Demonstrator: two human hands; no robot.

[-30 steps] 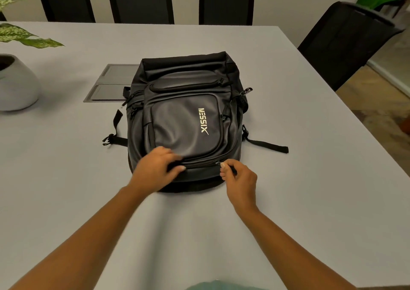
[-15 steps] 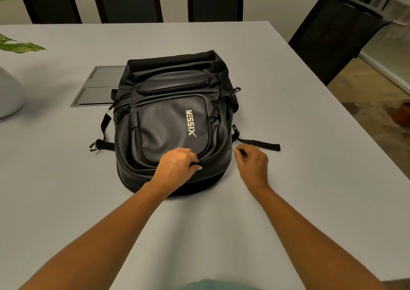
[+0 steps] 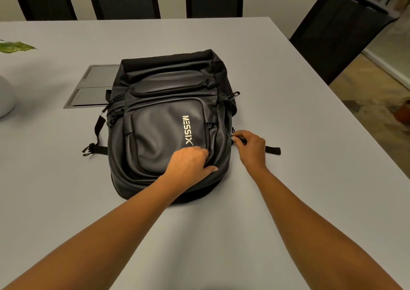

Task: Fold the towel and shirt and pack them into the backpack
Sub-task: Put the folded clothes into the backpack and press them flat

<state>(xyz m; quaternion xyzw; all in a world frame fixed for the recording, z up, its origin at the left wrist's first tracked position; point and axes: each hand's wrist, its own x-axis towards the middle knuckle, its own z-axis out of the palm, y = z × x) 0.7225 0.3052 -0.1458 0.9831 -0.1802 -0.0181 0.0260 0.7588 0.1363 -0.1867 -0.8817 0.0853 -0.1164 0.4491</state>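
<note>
A green speckled leaf (image 3: 15, 46) is poking in over the left edge of the pale grey desk (image 3: 66, 190). Just below it, the side of a rounded white pot (image 3: 5, 99) is sitting at that same edge. A flat grey rectangular panel (image 3: 93, 83) is lying in the desk top toward the far left, and its right end is disappearing under the bag.

The black leather-look backpack (image 3: 164, 112) with white lettering is lying on its back in the middle of the desk, its top pointing to the far edge and its base to the near edge. A black webbing strap (image 3: 95, 134) is trailing from its left side onto the desk.

The left hand (image 3: 188, 167) is resting on the lower front of the backpack, by the near right corner of the front pocket. Its grip is closed, the fingers curling into the bag's material and the thumb stretching along the lower seam.

The right hand (image 3: 253, 150) is working at the backpack's right side. Its grip is tight, thumb and forefinger pinching a small black zip pull (image 3: 240, 138). A second black strap (image 3: 273, 150) is sticking out from behind this hand toward the right edge.

Beyond the far right corner, a black high-backed chair (image 3: 339, 34) is standing at an angle.
</note>
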